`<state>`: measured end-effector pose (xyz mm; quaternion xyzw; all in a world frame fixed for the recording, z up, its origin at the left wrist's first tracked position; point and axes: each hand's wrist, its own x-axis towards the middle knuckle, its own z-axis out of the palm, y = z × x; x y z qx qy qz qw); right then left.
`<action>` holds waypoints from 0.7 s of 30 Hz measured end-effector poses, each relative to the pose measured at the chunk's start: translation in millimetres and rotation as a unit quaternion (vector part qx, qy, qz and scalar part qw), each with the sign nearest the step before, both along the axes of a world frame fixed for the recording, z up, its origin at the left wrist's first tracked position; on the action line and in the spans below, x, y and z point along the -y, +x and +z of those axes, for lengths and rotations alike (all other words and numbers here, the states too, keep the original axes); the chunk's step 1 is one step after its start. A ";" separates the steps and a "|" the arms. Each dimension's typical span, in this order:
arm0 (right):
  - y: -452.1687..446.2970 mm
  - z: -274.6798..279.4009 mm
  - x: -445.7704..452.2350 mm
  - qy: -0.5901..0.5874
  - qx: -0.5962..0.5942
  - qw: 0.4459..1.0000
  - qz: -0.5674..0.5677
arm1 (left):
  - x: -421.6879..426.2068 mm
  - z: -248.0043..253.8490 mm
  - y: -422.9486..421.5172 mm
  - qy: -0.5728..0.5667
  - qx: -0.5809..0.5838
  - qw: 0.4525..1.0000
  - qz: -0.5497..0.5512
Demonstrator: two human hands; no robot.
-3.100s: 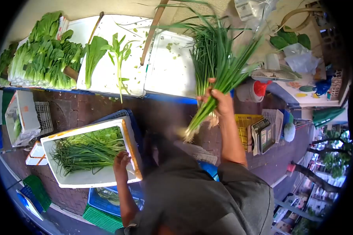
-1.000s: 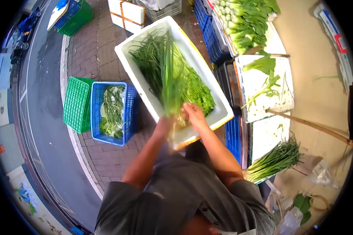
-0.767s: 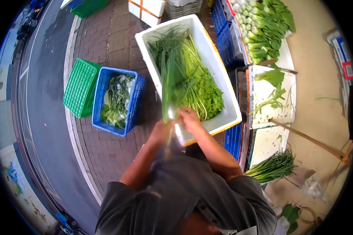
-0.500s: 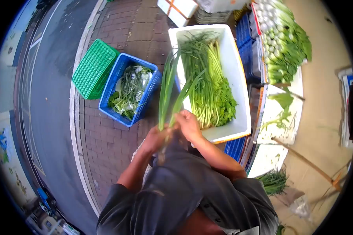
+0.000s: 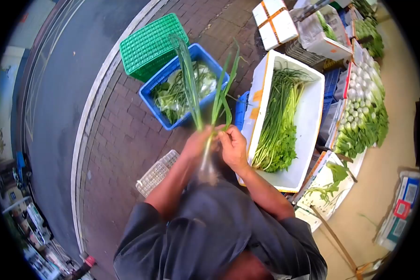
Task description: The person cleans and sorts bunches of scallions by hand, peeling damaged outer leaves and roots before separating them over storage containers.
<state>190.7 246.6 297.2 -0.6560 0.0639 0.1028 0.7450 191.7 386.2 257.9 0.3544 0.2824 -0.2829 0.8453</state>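
Observation:
In front of my body I hold a few green onions (image 5: 192, 93), their long green leaves pointing up and away. Their white stems and roots hang below my hands, blurred by motion. My left hand (image 5: 197, 143), slightly smeared, is closed round the stems. With thumb and fingers my right hand (image 5: 233, 147) pinches a bent green leaf at the side of the onions. Just right of my right hand stands a white foam box (image 5: 308, 140) holding long thin greens (image 5: 277, 112) and leafy celery (image 5: 284, 147).
Beyond my left hand, a blue basket (image 5: 147, 100) holds leaf scraps and plastic. A green crate (image 5: 149, 42) touches it. A pale basket (image 5: 157, 173) sits by my left forearm. On the right are white-stemmed greens (image 5: 366, 102); a kerb (image 5: 81, 126) borders the road at left.
My view has swung, so the boxes appear farther right. The onions have spread apart at the leaves, and my right hand now pinches a leaf bent downward.

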 end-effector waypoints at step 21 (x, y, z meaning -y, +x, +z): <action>111.0 21.6 -18.3 -0.073 0.129 0.985 0.083 | -93.2 -73.8 3.5 0.057 -0.041 0.978 0.196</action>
